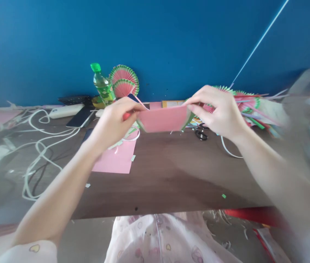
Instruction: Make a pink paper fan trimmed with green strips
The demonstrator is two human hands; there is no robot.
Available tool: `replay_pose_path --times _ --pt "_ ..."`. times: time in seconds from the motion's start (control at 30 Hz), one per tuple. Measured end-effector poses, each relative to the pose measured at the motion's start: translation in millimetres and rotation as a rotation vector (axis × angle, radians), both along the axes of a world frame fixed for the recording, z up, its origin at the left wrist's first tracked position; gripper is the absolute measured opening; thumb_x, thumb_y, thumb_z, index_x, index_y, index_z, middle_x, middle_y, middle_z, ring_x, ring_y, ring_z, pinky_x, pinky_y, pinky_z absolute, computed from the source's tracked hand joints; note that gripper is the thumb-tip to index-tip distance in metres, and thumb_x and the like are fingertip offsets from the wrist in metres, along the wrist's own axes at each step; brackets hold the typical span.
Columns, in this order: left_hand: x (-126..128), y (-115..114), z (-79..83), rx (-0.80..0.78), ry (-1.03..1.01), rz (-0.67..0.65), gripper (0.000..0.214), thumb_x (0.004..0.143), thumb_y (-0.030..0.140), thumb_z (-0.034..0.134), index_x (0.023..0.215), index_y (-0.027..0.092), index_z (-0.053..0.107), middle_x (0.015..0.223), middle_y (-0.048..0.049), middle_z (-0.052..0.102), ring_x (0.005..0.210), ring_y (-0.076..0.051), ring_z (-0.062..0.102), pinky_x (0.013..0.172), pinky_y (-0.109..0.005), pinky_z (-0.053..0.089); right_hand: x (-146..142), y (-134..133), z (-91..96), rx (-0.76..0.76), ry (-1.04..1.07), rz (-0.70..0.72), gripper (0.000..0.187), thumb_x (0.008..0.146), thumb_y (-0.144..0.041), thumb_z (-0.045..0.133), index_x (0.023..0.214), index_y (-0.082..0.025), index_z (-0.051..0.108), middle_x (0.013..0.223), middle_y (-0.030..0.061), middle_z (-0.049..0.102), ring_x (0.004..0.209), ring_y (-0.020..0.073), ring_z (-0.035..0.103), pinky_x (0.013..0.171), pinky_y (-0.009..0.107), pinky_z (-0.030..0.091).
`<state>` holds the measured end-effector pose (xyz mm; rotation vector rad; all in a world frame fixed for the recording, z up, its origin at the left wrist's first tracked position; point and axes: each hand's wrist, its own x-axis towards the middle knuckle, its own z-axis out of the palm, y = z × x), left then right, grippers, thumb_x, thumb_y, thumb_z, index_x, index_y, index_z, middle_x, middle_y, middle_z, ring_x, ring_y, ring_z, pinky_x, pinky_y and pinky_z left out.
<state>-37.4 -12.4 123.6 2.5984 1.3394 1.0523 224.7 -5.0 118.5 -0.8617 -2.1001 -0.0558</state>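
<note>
A pink sheet of paper (pixel 162 119) with green along its left and right edges is held up above the table between both hands. My left hand (pixel 118 118) pinches its left upper corner, thumb and fingers pressed together. At the right upper corner, my right hand (pixel 216 109) grips the paper between thumb and fingers. Below my left hand lie a flat pink sheet (pixel 113 162) and a white ring (pixel 135 138). A small red-orange bit (pixel 127 116) shows at my left fingers; I cannot tell what it is.
Folded pink-and-green paper fans (pixel 124 80) and a green-capped bottle (pixel 101 86) stand by the blue wall. White cables (pixel 38 153), a power strip (pixel 66 110) and a phone (pixel 80 117) lie left. More fans and sticks (pixel 249 104) are piled right. Scraps dot the brown table (pixel 171 190).
</note>
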Motion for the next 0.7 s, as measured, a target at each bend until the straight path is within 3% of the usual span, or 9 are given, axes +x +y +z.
replay_pose_path --times 0.07,0.13,0.23,0.37,0.47,0.57,0.7 --pt "-1 3 11.7 -0.131 -0.111 -0.049 0.021 0.083 0.019 0.048 0.094 0.017 0.065 0.094 -0.0025 0.065 0.084 -0.015 0.059 0.078 -0.031 0.048 0 1 10.1 -0.034 0.030 -0.012 0.014 0.085 -0.024 0.052 0.084 -0.022 0.066 0.081 0.0023 0.062 0.078 0.0161 0.057 0.071 0.033 0.046" --pt "-2 10 11.2 -0.237 -0.175 -0.061 0.021 0.083 0.021 0.049 0.094 0.016 0.066 0.093 -0.0027 0.066 0.081 -0.014 0.060 0.077 -0.031 0.048 0 7 7.6 -0.107 0.040 -0.018 0.015 0.085 -0.025 0.053 0.084 -0.020 0.066 0.081 0.0027 0.062 0.076 0.0159 0.056 0.070 0.032 0.045" --pt "-4 25 -12.1 -0.328 -0.104 -0.044 0.021 0.082 0.023 0.051 0.095 0.017 0.067 0.095 -0.0029 0.068 0.084 -0.015 0.061 0.081 -0.031 0.047 0 24 -18.2 -0.266 0.007 -0.020 0.013 0.082 -0.024 0.055 0.083 -0.018 0.067 0.082 0.0037 0.064 0.075 0.0159 0.057 0.069 0.031 0.044" --pt "-6 40 -63.6 -0.385 0.136 -0.023 0.022 0.083 0.029 0.051 0.095 0.019 0.066 0.093 -0.0027 0.069 0.081 -0.016 0.061 0.076 -0.028 0.046 -1 43 -70.5 -0.465 -0.164 -0.011 0.013 0.081 -0.020 0.055 0.083 -0.017 0.067 0.084 0.0051 0.066 0.075 0.0162 0.058 0.069 0.029 0.042" --pt "-5 43 -92.4 -0.372 0.304 -0.016 0.020 0.084 0.025 0.048 0.092 0.021 0.066 0.092 -0.0016 0.069 0.084 -0.016 0.060 0.076 -0.028 0.044 -4 45 -98.1 -0.555 -0.297 -0.001 0.013 0.082 -0.018 0.055 0.082 -0.015 0.067 0.082 0.0061 0.067 0.074 0.0160 0.058 0.070 0.028 0.042" --pt "-1 42 -102.4 -0.292 0.442 0.006 0.018 0.082 0.019 0.048 0.085 0.020 0.065 0.089 -0.0026 0.068 0.085 -0.017 0.059 0.076 -0.029 0.042 -6 42 -107.8 -0.557 -0.363 -0.013 0.013 0.082 -0.017 0.054 0.082 -0.016 0.067 0.086 0.0069 0.066 0.080 0.0171 0.057 0.073 0.028 0.041" --pt "5 39 -99.5 -0.249 0.517 0.029 0.016 0.080 0.016 0.049 0.086 0.019 0.064 0.089 -0.0049 0.066 0.085 -0.019 0.060 0.069 -0.028 0.040 -7 42 -107.8 -0.513 -0.406 -0.012 0.013 0.082 -0.016 0.054 0.082 -0.015 0.066 0.086 0.0066 0.065 0.082 0.0172 0.057 0.074 0.028 0.040"
